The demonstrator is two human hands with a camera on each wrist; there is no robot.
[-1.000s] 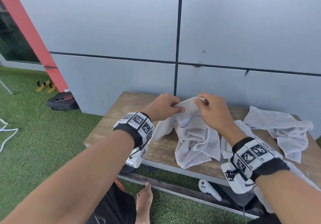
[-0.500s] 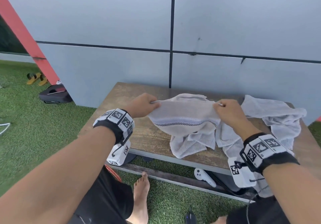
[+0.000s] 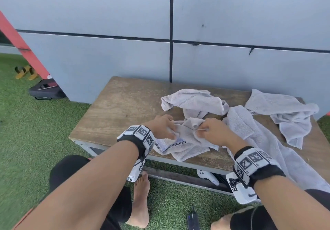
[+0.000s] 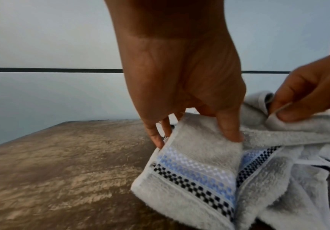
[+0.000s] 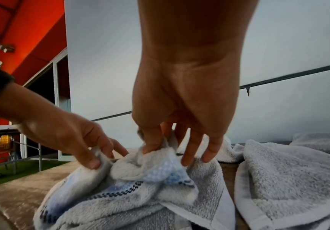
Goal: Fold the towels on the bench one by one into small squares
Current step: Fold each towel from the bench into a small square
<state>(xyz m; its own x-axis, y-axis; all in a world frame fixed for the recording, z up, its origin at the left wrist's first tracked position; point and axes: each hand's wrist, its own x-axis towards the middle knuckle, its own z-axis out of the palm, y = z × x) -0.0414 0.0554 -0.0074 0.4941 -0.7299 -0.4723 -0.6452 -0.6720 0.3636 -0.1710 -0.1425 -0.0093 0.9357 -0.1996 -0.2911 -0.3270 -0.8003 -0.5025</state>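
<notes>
Our left hand (image 3: 163, 127) and right hand (image 3: 213, 131) pinch the limp towel (image 3: 180, 147); it sags, so grip hemmed corners at 9 and 3 o'clock.

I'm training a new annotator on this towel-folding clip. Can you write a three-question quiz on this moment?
1. True or false: the towel in hand has a checked stripe.
2. Which hand pinches a bunched fold of that towel: A left hand, B right hand, C both?
3. Fill in: the towel in hand lies at the bench's ____ edge, partly hanging over.

Key: 1 true; 2 C; 3 near (front).
</notes>
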